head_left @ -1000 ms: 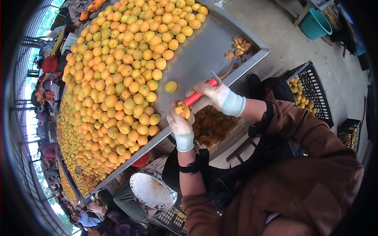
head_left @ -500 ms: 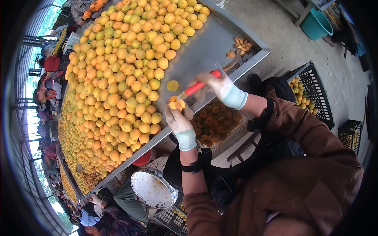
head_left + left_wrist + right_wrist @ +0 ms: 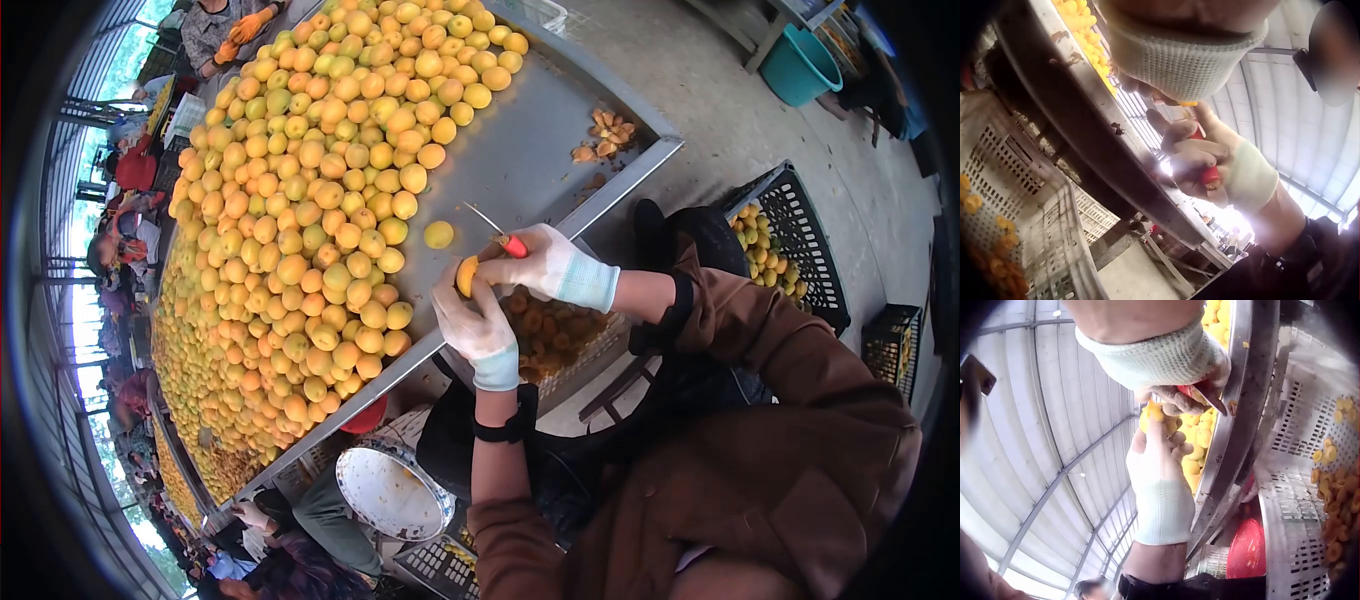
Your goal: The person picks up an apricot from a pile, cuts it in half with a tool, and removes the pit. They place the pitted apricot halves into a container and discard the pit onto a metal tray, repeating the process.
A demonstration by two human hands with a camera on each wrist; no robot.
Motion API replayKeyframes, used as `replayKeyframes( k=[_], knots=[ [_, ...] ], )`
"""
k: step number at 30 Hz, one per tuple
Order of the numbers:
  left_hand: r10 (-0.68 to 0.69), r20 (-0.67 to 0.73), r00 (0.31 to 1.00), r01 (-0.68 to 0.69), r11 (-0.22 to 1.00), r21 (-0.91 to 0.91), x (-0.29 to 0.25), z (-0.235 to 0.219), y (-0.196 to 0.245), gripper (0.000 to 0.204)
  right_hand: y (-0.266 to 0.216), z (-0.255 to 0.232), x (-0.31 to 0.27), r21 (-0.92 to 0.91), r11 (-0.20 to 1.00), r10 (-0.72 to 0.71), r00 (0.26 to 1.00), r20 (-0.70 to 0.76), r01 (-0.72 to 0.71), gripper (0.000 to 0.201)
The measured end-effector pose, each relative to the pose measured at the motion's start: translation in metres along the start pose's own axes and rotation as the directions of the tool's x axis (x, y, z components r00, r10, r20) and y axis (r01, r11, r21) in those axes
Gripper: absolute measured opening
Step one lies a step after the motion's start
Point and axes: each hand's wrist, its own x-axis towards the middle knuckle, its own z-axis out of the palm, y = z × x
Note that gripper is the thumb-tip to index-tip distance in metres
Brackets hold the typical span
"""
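One opened fruit, above near edge of metal table | pinched in left hand | right hand curled round red handle | probably light, soft, juice-slick, easily bruised: best taken by skin sides, lightly

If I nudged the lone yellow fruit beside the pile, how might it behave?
The lone fruit would probably roll, being round on smooth-looking metal tabletop. It would likely hold its shape under gentle pushing, as its outline looks full.

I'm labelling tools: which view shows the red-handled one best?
The head view: the tool shows its red handle and thin metal rod. Left wrist: red bits in the right hand. Right wrist: part of the handle.
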Motion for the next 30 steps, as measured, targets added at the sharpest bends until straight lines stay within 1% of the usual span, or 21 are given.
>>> replayKeyframes(
  k=[1,2,3,4,5,6,7,8,9,10,11,12,13,14,15,17,19,22,24,27,30],
  knots=[
    [0.014,-0.02,1.0,-0.014,1.0,0.001,-0.001,0.001,0.0,0.021,0.003,-0.002,0.0,0.0,1.0,0.001,1.0,-0.002,-0.001,0.017],
    [0.014,-0.017,1.0,-0.014,1.0,0.001,-0.001,0.001,0.001,0.021,0.007,-0.005,0.001,-0.281,0.935,-0.224,0.975,0.005,0.216,0.016],
    [-0.026,-0.015,1.0,0.026,1.0,-0.016,-0.002,0.001,0.001,0.02,0.008,-0.006,0.002,-0.532,0.748,-0.425,0.902,0.076,0.397,0.015],
    [-0.066,-0.013,0.998,0.066,0.997,-0.033,-0.002,0.002,0.002,0.02,0.008,-0.006,0.0,-0.533,0.748,-0.424,0.902,0.075,0.396,0.015],
    [-0.066,-0.012,0.998,0.065,0.997,-0.033,-0.003,0.003,0.003,0.02,0.008,-0.005,-0.001,-0.451,0.838,-0.327,0.944,0.035,0.307,0.014],
    [-0.182,0.002,0.983,0.18,0.973,-0.143,-0.004,0.004,0.003,0.021,0.006,-0.004,-0.002,-0.361,0.909,-0.222,0.975,0.007,0.21,0.012],
    [-0.293,0.029,0.956,0.291,0.924,-0.248,-0.004,0.004,0.003,0.022,0.004,-0.004,-0.003,-0.361,0.909,-0.222,0.975,0.006,0.209,0.012],
    [-0.292,0.031,0.956,0.29,0.924,-0.248,-0.004,0.003,0.003,0.022,0.001,-0.003,-0.004,-0.31,0.936,-0.183,0.983,-0.029,0.165,0.011],
    [-0.344,0.076,0.936,0.35,0.884,-0.309,-0.002,0.002,0.004,0.024,-0.002,-0.004,-0.004,-0.257,0.959,-0.143,0.988,-0.062,0.122,0.009],
    [-0.39,0.123,0.912,0.407,0.837,-0.365,-0.001,0.001,0.004,0.025,-0.001,-0.006,-0.004,-0.257,0.959,-0.144,0.988,-0.063,0.123,0.009],
    [-0.389,0.123,0.913,0.406,0.838,-0.365,-0.001,0.002,0.0,0.025,0.001,-0.009,-0.003,-0.348,0.914,-0.226,0.974,-0.006,0.21,0.013],
    [-0.457,0.168,0.873,0.46,0.662,-0.592,-0.001,0.006,-0.007,0.028,-0.002,-0.011,-0.001,-0.429,0.853,-0.3,0.952,0.058,0.296,0.017],
    [-0.506,0.232,0.831,0.476,0.428,-0.768,-0.002,0.009,-0.013,0.03,-0.006,-0.012,-0.001,-0.429,0.853,-0.301,0.952,0.059,0.296,0.017],
    [-0.51,0.254,0.822,0.488,0.4,-0.776,-0.001,0.006,-0.022,0.032,-0.011,-0.014,-0.001,-0.171,0.985,0.019,0.999,-0.027,-0.023,0.019],
    [-0.511,0.254,0.821,0.488,0.4,-0.776,0.003,0.001,-0.024,0.032,-0.015,-0.014,-0.002,0.113,0.932,0.35,0.937,-0.018,-0.345,0.022],
    [-0.458,0.268,0.848,0.469,0.412,-0.781,0.008,-0.007,-0.028,0.03,-0.012,-0.017,-0.001,0.175,0.931,0.332,0.943,-0.032,-0.321,0.024],
    [-0.484,0.267,0.834,0.482,0.402,-0.778,0.011,-0.012,-0.03,0.027,-0.015,-0.023,-0.001,0.263,0.916,0.326,0.944,-0.053,-0.302,0.026],
    [-0.493,0.292,0.82,0.499,0.364,-0.786,0.012,-0.018,-0.033,0.024,-0.012,-0.028,-0.002,0.26,0.917,0.332,0.94,-0.082,-0.301,0.025],
    [-0.497,0.303,0.813,0.511,0.36,-0.78,0.012,-0.022,-0.034,0.023,-0.008,-0.029,-0.005,0.249,0.949,0.222,0.97,-0.098,-0.192,0.024],
    [-0.514,0.309,0.8,0.528,0.359,-0.77,0.011,-0.025,-0.031,0.023,-0.007,-0.031,-0.005,0.18,0.976,0.141,0.984,-0.112,-0.12,0.025],
    [-0.539,0.306,0.785,0.554,0.387,-0.737,0.012,-0.028,-0.025,0.023,-0.017,-0.034,-0.011,0.204,0.967,0.177,0.979,-0.097,-0.155,0.026]
  ],
)
